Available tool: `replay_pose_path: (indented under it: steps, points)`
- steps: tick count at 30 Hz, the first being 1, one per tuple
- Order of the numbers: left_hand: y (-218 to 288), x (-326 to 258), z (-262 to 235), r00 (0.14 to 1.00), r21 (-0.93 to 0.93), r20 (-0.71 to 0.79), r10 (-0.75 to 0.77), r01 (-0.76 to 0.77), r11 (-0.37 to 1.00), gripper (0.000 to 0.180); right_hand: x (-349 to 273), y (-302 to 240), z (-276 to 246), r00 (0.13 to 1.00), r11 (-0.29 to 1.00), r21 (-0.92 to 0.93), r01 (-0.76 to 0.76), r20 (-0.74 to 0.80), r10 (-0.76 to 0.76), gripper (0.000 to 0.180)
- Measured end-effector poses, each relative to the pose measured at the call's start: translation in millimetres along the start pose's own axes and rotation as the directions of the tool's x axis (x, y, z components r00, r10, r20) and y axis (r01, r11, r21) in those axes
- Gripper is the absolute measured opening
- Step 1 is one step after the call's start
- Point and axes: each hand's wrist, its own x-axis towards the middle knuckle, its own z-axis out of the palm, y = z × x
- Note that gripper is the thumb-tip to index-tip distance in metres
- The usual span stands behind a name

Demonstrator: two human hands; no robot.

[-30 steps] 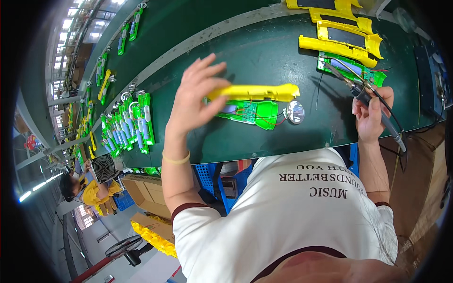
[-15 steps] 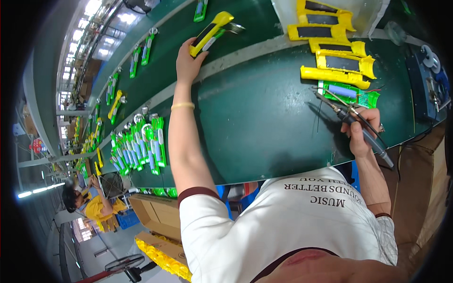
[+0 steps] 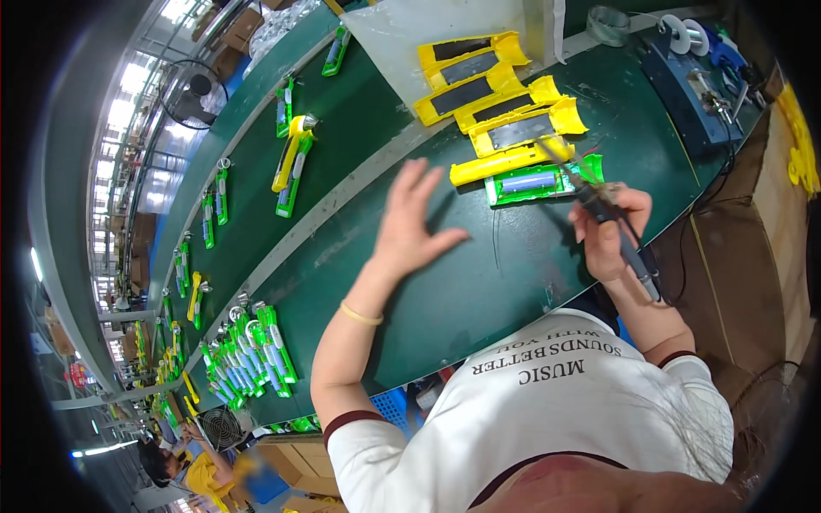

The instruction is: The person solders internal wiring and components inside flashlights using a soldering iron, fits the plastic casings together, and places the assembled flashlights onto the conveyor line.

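My left hand [image 3: 412, 229] is spread over the green worktop [image 3: 428, 295], holding nothing. A soldering iron [image 3: 635, 261] is gripped in my right hand [image 3: 614, 235], its tip angled up and left over the parts. A slim dark piece runs along the iron; I cannot make out what it is. Just beyond the right hand lies an open green casing [image 3: 499, 193] with a blue battery cell [image 3: 528, 182], a small circuit board and thin wires. Behind it, yellow shells [image 3: 513, 132] with dark panels sit in an overlapping row.
On the belt at left lie a yellow shell [image 3: 289, 158] with a green casing and several more casings [image 3: 222, 195]. A cluster of green casings [image 3: 248, 359] occupies the worktop's left end. A blue-grey bench unit [image 3: 684, 90] with a wire spool [image 3: 676, 36] stands far right. Another person [image 3: 201, 470] works lower left.
My left hand has let go of the yellow shell and green piece, leaving them on the belt, and has come back over the worktop. The view has turned; my right hand still holds the soldering iron.
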Motion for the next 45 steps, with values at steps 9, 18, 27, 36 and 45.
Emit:
replay_pose_path:
  steps: [9,18,27,36,45]
  points:
    - [51,40,46,0.997,-0.104,0.032,0.069,-0.066,0.992,0.077,13,-3,-68,0.923,0.987,-0.152,0.044,-0.373,-0.099,0.025]
    - [58,56,50,0.977,0.107,0.04,0.21,-0.213,0.971,0.058,15,-2,-73,0.921,0.982,-0.079,-0.17,-0.367,0.13,0.027]
    - [57,58,46,0.96,-0.06,0.072,0.27,-0.266,0.962,0.049,11,-3,-74,0.912,0.993,-0.031,-0.112,-0.4,0.091,0.024]
    - [31,-44,-14,0.996,0.038,0.086,0.001,-0.004,0.999,0.05,17,-3,-70,0.92,0.987,-0.069,-0.142,-0.378,0.106,0.025]
    - [20,-68,-37,0.999,-0.003,0.032,-0.033,0.033,0.999,0.05,35,-3,4,0.933,0.926,0.113,-0.36,0.047,0.357,0.019]
